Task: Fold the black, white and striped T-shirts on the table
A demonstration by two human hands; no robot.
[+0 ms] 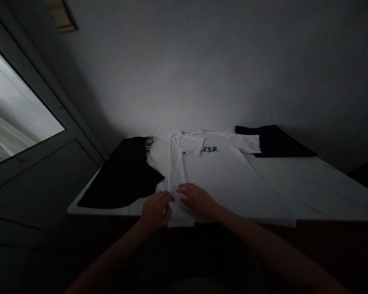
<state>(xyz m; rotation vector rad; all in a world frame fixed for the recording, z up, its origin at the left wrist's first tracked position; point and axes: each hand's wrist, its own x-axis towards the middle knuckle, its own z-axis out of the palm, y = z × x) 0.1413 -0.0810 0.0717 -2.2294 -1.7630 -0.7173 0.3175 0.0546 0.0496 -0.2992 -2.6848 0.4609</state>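
Note:
A white T-shirt (221, 175) with dark lettering on its chest lies spread on the table. Its left side is folded inward as a long strip, and that side's sleeve lies across the chest, covering part of the lettering. My left hand (155, 208) is at the folded edge near the hem, its fingers curled and closed on the cloth. Flat on the strip, fingers apart, my right hand (199, 199) touches the fabric from the other side. The far sleeve stretches out to the right.
Black cloth (122, 175) covers the left end of the white table (331, 196), with a striped piece (149, 145) beside it. A folded black garment (282, 143) lies at the back right, partly under the sleeve. Behind is a grey wall; a door (49, 163) stands at left.

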